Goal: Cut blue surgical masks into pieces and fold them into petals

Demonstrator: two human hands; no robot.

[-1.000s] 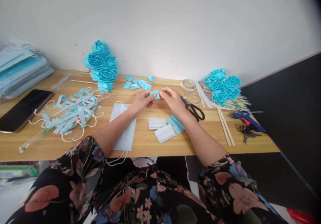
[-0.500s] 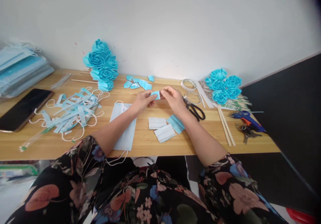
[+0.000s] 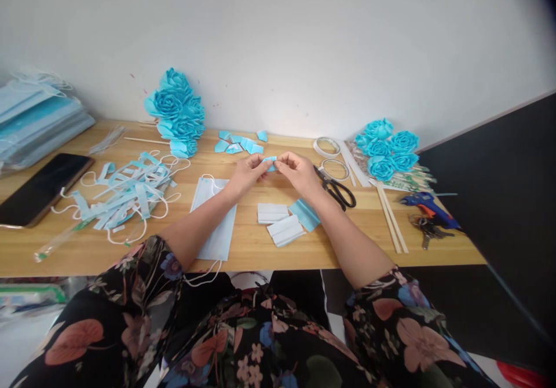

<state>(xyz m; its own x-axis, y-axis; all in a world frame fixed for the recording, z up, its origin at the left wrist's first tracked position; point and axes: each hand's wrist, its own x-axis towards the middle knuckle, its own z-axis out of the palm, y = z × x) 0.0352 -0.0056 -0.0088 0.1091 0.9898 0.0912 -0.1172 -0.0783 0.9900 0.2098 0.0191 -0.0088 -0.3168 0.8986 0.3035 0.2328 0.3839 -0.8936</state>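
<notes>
Between my fingertips, above the middle of the table, is a small blue piece of mask fabric (image 3: 270,160). My left hand (image 3: 248,174) pinches its left end, and my right hand (image 3: 297,171) pinches the right end; both are closed. Fingers cover much of the piece. Below my hands lie two white pleated fabric rectangles (image 3: 285,230) and a blue one (image 3: 304,214). Under my left forearm a whole face mask (image 3: 212,220) lies flat, partly hidden. Black-handled scissors (image 3: 337,193) rest beside my right wrist. Several cut blue petal pieces (image 3: 238,143) lie beyond my hands.
Blue fabric roses stand at the back left (image 3: 176,113) and back right (image 3: 386,147). Mask trimmings (image 3: 130,194), a phone (image 3: 41,188) and stacked masks (image 3: 39,119) occupy the left. Tape rolls (image 3: 326,146), wooden sticks (image 3: 391,217), a glue gun (image 3: 430,207) and keys (image 3: 426,234) are right.
My right hand has moved slightly left, closer to my left hand. The blue piece now shows as a narrower strip, gripped at both ends.
</notes>
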